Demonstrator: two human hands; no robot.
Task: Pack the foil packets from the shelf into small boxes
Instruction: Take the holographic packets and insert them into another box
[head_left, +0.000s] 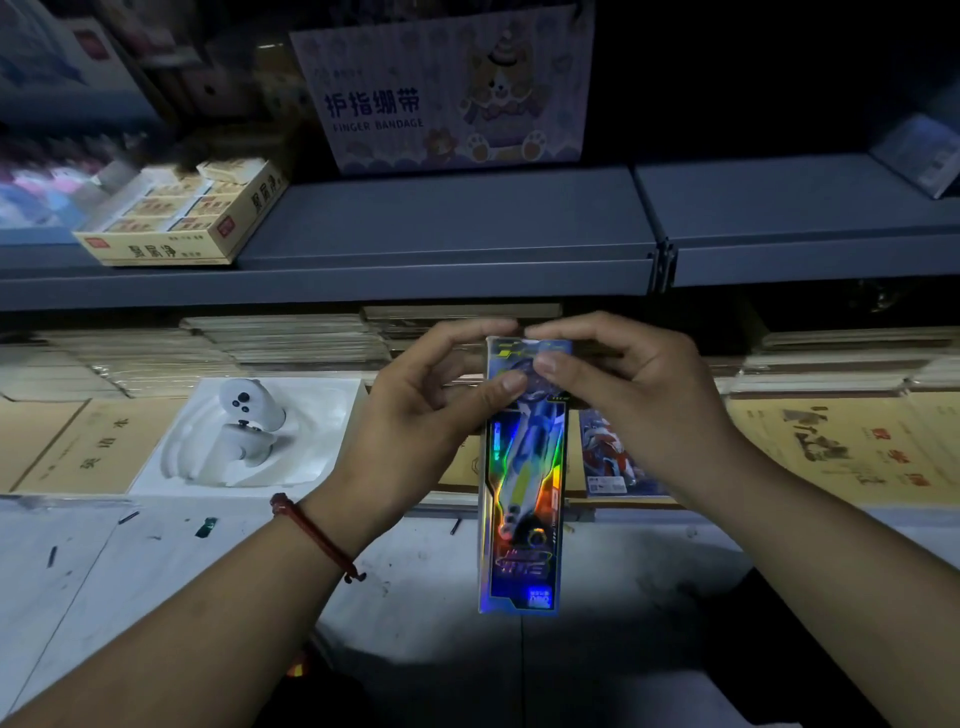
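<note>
Iridescent blue and silver print covers the tall cardboard narrow box (524, 493), which stands upright in mid-air, in front of the lower shelf edge, with its bottom end over the pale grey surface (156, 571) below. The 2 hands meet at its top end. The left hand (415, 415) grasps it from the left: the thumb lies across the printed front face and the curled fingers reach the top edge. The right hand (639, 395) pinches the same end from the right, thumb on the front and fingertips on the top edge, almost touching those of the left. I cannot tell whether the top flap is open or closed.

A red, white and blue foil packet (605, 457) lies flat on the brown-covered books of the lower shelf, just right of the box and partly hidden behind the right hand. A dark red cord bracelet (317, 535) circles the left wrist.

Left of the hands, a white moulded tray (332, 395) holds 2 white controllers (249, 410), beside a brown paper notebook (98, 447). On the grey metal upper shelf (441, 223) sit a pale yellow open display box (156, 252) at the left and a lilac carton printed with a bear and "FINGER BANDAGE" (447, 88) behind it.
</note>
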